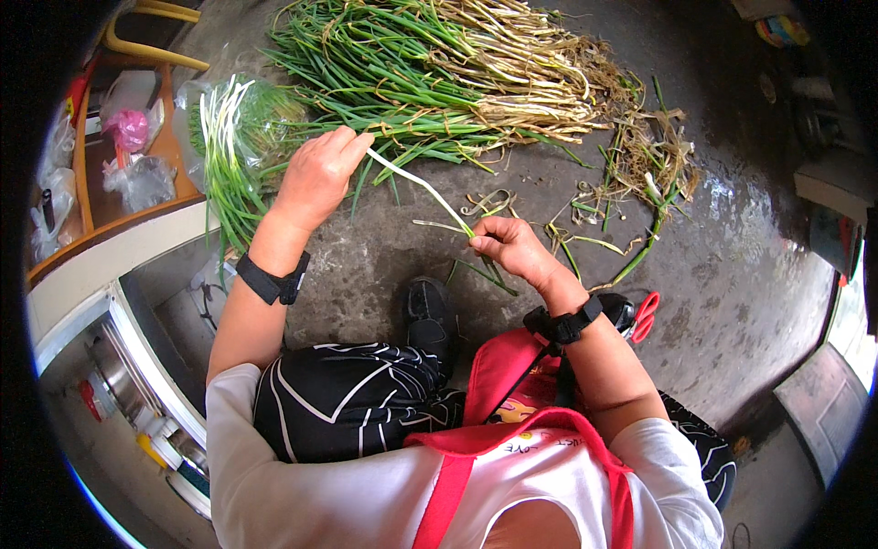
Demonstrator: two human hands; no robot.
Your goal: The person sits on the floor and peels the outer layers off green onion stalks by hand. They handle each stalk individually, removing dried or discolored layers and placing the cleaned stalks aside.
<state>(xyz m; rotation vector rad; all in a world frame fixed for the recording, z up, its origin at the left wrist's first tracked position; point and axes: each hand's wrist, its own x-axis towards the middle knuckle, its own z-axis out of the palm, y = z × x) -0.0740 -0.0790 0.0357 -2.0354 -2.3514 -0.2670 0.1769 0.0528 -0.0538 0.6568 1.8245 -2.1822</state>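
A single spring onion (422,183) with a clean white stem is stretched between my two hands. My left hand (322,173) grips its white end, up and to the left. Lower down, my right hand (513,248) pinches the stalk where it turns green, and a thin pale strip (439,224) sticks out sideways there. Beyond my hands lies a large heap of spring onions (411,82), green tops to the left and dry brownish stems and roots to the right. Beside my left hand, white-stemmed spring onions (226,130) rest on a clear plastic bag (188,96).
Root and peel scraps (655,154) litter the concrete floor (357,267) on the right. Red-handled scissors (645,317) lie by my right shoe (615,312). At left stands a wooden shelf (86,158) with plastic bags; a yellow chair frame (151,51) is at upper left.
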